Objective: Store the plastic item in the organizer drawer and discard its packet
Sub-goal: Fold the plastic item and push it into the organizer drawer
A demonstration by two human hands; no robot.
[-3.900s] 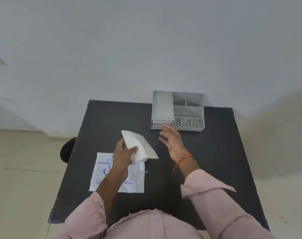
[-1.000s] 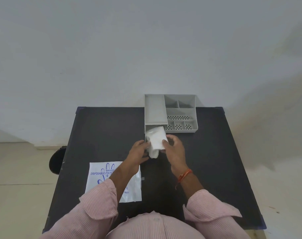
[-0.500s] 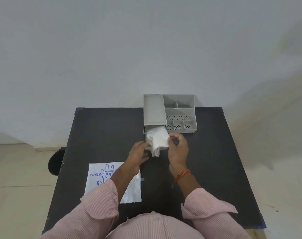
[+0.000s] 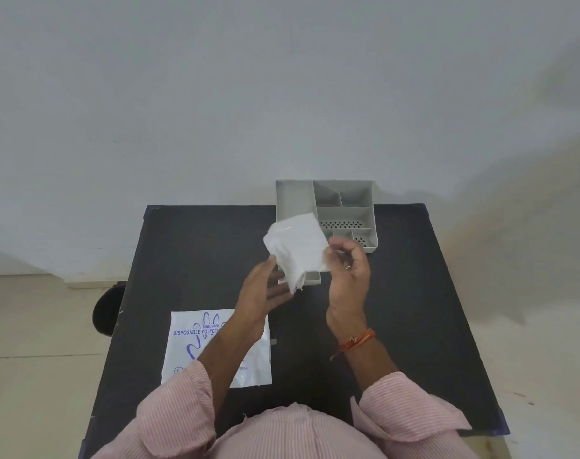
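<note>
One drawer (image 4: pixel 310 276) open, plastic item (image 4: pixel 296 248) above.

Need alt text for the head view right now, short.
Right hand pinches a folded white plastic item above the grey organizer's open drawer; the open left hand touches its lower edge. The printed packet lies on the black table.

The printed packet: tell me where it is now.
Head view: the printed packet lies flat on the black table, near-left, partly under the left forearm.
</note>
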